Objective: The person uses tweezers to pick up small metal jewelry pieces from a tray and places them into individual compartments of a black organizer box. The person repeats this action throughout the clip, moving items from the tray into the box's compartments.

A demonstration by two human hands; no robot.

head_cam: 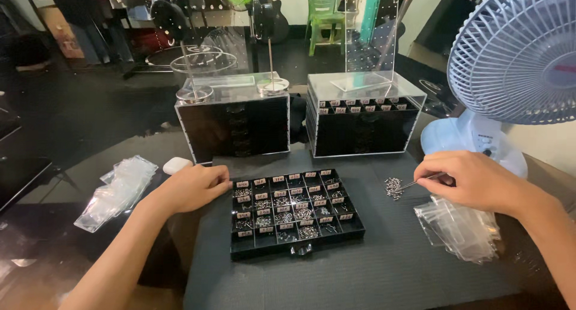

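A: Tips for the tweezers (420, 181)?
B: Right hand (474, 181) has its grip pinched shut on them, tip at the pile of tiny metal bits (393, 187) on the mat (384, 256), right of the tray (297, 214). Pick one at a time, light squeeze. They're shiny and slippery.
A: Left hand (195, 187)?
B: Fingers curled on the tray's left edge, bracing it. Hard black plastic w/ small compartments. Soft clear bags (462, 229) nearby.

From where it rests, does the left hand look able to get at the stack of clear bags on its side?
Probably yes: the left hand rests at the compartment tray's edge, and nothing lies between it and the clear bags.
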